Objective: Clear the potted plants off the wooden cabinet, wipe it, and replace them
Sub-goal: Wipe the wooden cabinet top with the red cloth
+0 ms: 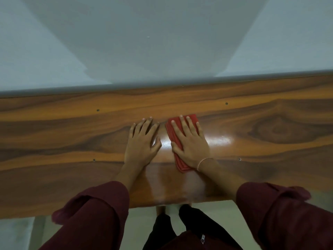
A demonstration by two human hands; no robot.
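The glossy wooden cabinet top (pixel 72 134) stretches across the whole view, with no potted plants on it. A folded red cloth (pixel 175 127) lies on its middle. My right hand (pixel 189 141) presses flat on that cloth, fingers spread and pointing toward the wall. My left hand (pixel 142 139) rests flat on the bare wood just left of the cloth, fingers apart, holding nothing. Both forearms come out of dark maroon sleeves.
A pale grey wall (pixel 162 42) rises directly behind the cabinet's back edge. Several small dark holes dot the wood, such as one (pixel 226 103) at the back right. Below the front edge I see light floor (pixel 212 212) and my dark trousers.
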